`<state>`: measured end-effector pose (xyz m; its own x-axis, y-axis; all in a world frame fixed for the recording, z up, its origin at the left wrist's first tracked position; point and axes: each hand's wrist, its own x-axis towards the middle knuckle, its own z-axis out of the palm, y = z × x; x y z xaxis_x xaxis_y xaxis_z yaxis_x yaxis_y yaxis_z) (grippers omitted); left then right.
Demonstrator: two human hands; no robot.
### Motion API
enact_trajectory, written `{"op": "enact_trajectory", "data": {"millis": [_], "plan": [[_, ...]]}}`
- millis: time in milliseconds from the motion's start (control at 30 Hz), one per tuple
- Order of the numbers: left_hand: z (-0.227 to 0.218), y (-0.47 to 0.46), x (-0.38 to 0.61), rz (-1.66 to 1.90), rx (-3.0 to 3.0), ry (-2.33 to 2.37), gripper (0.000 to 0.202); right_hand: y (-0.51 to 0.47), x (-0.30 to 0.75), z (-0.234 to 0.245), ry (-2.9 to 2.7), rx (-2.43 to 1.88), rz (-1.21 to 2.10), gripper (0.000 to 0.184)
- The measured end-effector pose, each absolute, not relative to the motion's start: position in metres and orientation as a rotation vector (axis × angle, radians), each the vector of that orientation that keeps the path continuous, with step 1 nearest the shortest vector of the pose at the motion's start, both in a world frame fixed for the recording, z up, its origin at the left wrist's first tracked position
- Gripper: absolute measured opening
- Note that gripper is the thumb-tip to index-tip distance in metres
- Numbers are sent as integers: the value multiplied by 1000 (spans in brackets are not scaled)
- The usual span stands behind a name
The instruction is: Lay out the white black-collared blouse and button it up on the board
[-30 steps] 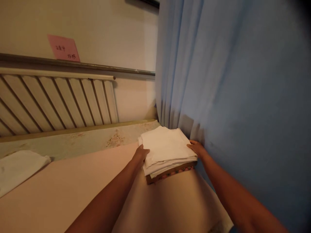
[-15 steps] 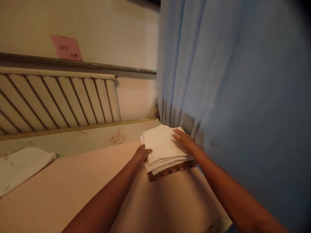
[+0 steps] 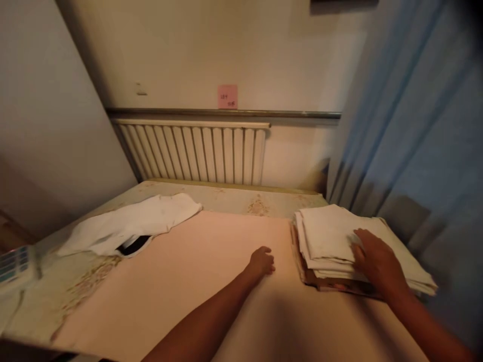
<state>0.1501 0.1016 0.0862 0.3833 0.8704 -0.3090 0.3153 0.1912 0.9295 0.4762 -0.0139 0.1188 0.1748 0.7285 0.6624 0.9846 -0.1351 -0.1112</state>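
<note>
Presently, findings run from my body outward.
Left hand [image 3: 261, 262]: grip released, fingers loosely curled, resting on the pink sheet [image 3: 181, 271]; it holds nothing and lies just beside the stack's left edge, apart from it.
Right hand [image 3: 377, 261]: grip released, palm down and fingers spread flat on top of the stack of folded white cloths [image 3: 335, 236]; pressing on it, not grasping.
Stack location: at the right side of the bench [image 3: 234, 198], on the pink sheet, close to the blue curtain [image 3: 422, 125]; the layers are squared, and a darker patterned piece shows beneath at the near edge.
Pink sheet: spread flat over most of the bench top, with the bench's floral surface showing along the far and left margins.
Loose white cloth [image 3: 132, 223]: crumpled at far left of the bench, well apart from the stack; something dark shows under its near edge.
Left edge: a keypad-like object [image 3: 15, 261], blurred, identity uncertain.
Far wall: ribbed radiator [image 3: 192, 153] under a metal rail [image 3: 226, 113]; a pink note [image 3: 227, 96] is stuck above, its writing illegible.
</note>
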Motion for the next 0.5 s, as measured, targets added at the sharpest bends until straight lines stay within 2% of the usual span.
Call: {"op": "enact_trajectory", "data": {"millis": [67,133,300,400,500], "plan": [[73,100,94,606,1442,1288,32,-22,428,116,-1547,-1826,-622,46],[61,100,36,681,1511,1421,25,-28,370,95,-1597,-1740,-436,43],[43,105,-99,818,1522,1756,18,-32,232,-3,-1695,-1604,89,38],[41,115,-166,904,1419,1900,21,-34,183,-46,-1729,-1553,189,31],[42,133,-219,981,1259,1956,34,-32,166,-64,-1880,-1470,174,37]]}}
